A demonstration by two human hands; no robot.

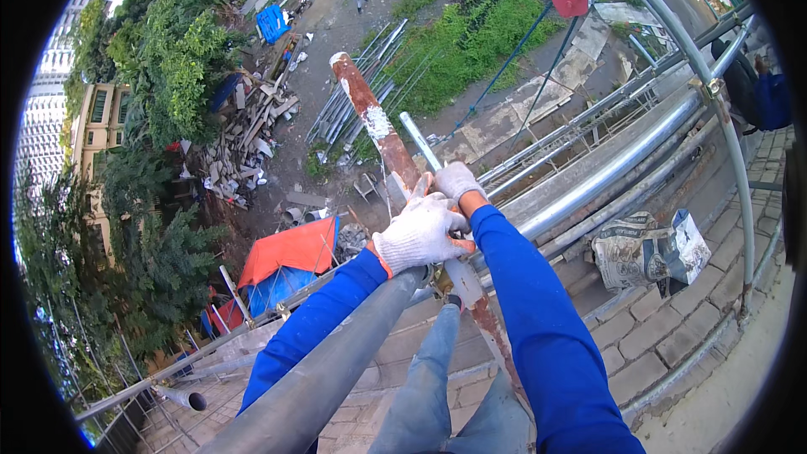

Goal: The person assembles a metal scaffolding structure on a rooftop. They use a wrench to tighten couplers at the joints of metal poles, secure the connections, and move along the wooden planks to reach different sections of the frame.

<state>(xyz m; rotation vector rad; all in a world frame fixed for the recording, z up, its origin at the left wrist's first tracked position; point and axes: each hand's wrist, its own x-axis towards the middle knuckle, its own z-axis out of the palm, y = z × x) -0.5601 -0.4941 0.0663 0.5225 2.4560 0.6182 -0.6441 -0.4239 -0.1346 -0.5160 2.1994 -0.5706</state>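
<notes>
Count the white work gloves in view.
2: the left glove, in front of the red-and-white pole; the right glove, at the silver tube. Others farther off may be hidden.

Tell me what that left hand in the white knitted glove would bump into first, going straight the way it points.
The left hand would probably meet the right hand in its whitish knitted glove, ahead and to the right; depth between them is unclear.
</notes>
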